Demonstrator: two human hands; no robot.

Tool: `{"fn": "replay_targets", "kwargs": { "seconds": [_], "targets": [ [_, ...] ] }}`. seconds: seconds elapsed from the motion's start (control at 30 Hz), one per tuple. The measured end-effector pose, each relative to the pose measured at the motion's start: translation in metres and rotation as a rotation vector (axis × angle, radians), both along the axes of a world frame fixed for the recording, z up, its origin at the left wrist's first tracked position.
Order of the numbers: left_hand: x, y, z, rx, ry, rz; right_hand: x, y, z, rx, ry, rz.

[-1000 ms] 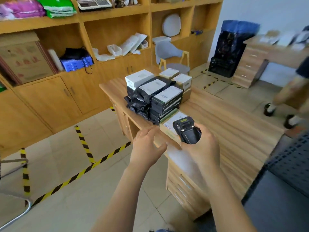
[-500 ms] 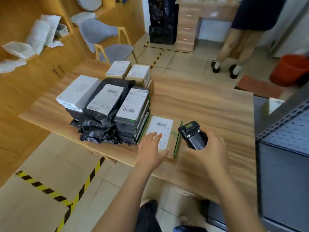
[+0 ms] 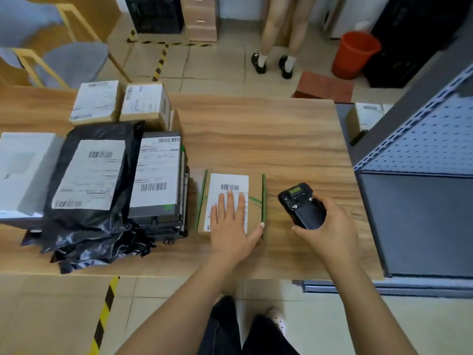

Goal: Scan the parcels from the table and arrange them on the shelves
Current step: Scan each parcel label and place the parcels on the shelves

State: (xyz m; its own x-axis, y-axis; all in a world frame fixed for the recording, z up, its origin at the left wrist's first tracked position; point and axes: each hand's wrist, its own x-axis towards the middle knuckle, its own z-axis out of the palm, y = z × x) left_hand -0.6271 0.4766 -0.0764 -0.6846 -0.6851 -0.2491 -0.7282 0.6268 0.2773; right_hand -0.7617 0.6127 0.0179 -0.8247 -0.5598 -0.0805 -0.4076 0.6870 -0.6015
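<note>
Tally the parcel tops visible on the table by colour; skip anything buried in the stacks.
Brown cardboard: 3 (back-left box, back-right box, flat parcel under the left hand)
Black: 2 (poly bag, flat box)
White: 1 (white box)
Total: 6
Excluded: scanner in right hand.

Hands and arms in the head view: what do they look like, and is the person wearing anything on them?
Two human arms, no robot parts. The left hand and right hand show no gloves, rings or watch. The left forearm and right forearm are uncovered to the picture's edge: no sleeves in view. The nails look slightly long. Below are dark trousers.
</note>
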Motion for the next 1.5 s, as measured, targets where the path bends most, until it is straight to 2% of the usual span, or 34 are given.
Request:
{"fn": "replay_targets", "kwargs": {
  "seconds": [0.23,0.33,0.43,0.6,0.77,0.9,1.13,1.5],
  "targets": [
    [-0.014,0.015,0.001,-0.004,0.051,-0.379,-0.017,0.021,0.010,-0.002,0.035,-0.047],
    [-0.019,0.016,0.007,-0.026,-0.035,-0.214,-0.024,0.031,0.012,0.013,0.056,-0.041],
    [-0.033,0.016,0.018,0.055,-0.185,-0.028,-0.035,0.038,0.008,0.027,0.065,-0.018],
    [-0.047,0.020,0.025,0.137,-0.257,0.120,-0.052,0.039,0.007,0.092,0.061,0.110],
    [-0.052,0.023,0.034,0.120,-0.264,0.157,-0.064,0.036,0.016,0.220,0.186,0.341],
    [-0.046,0.015,0.052,-0.041,-0.260,-0.027,-0.064,0.036,0.027,0.284,0.332,0.511],
    [-0.037,-0.003,0.092,-0.307,-0.423,-0.347,-0.054,0.038,0.063,0.384,0.516,0.668],
    [-0.038,-0.035,0.120,-0.478,-0.413,-0.584,-0.029,0.035,0.088,0.449,0.611,0.595]
  ]
}}
